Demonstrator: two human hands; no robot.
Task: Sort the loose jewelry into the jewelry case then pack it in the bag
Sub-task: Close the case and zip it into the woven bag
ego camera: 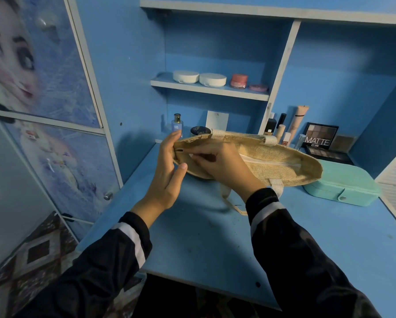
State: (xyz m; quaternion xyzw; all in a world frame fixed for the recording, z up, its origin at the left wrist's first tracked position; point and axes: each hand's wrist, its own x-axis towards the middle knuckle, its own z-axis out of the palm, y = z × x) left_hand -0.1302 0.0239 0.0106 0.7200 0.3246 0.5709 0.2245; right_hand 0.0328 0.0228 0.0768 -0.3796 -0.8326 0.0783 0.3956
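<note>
Dark sleeves with white cuffs (pixel 307 249) reach in over the blue desk (pixel 204 237). The left hand (pixel 167 175) braces the near end of a flat tan jute bag (pixel 284 164), fingers fairly straight against its edge and thumb standing off. The right hand (pixel 224 168) pinches at that same end, where a white zip (pixel 272 162) begins; the pull itself is hidden. The closed mint-green jewelry case (pixel 344 187) lies on the desk just beside the bag's far end, not yet packed. This looks like opening the bag: keep the end taut with the left hand, draw straight along the zip, and open it wide enough for the case to slide in flat
</note>
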